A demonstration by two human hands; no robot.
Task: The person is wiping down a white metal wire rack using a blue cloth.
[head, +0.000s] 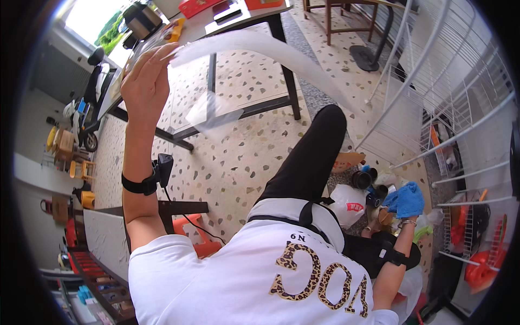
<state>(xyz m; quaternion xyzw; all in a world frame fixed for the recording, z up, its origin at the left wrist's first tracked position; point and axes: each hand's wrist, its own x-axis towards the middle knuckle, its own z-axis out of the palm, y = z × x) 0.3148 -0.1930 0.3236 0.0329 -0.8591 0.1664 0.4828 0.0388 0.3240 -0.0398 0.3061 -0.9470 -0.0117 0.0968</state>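
Observation:
My left hand point(148, 83) is raised beside the table, its thumb and fingers pinched on one end of a long translucent plastic strip point(248, 40). The strip arcs over to the right, blurred at its far end. A paler translucent patch point(213, 115) shows below it; I cannot tell whether it belongs to the same sheet. Low on the right, my right hand is mostly covered by a blue cloth point(406, 201), which it holds; only the wrist point(406, 222) shows clearly. Dark cups or jars point(361, 178) and a white plastic bag point(345, 205) sit next to the cloth.
A table point(264, 15) with dark legs carries a steel-and-black appliance point(142, 20) and a red box point(197, 6). A white wire rack point(414, 77) rises on the right. An orange stool point(193, 233) and a bench point(107, 235) stand at left. A motor scooter point(91, 113) is behind.

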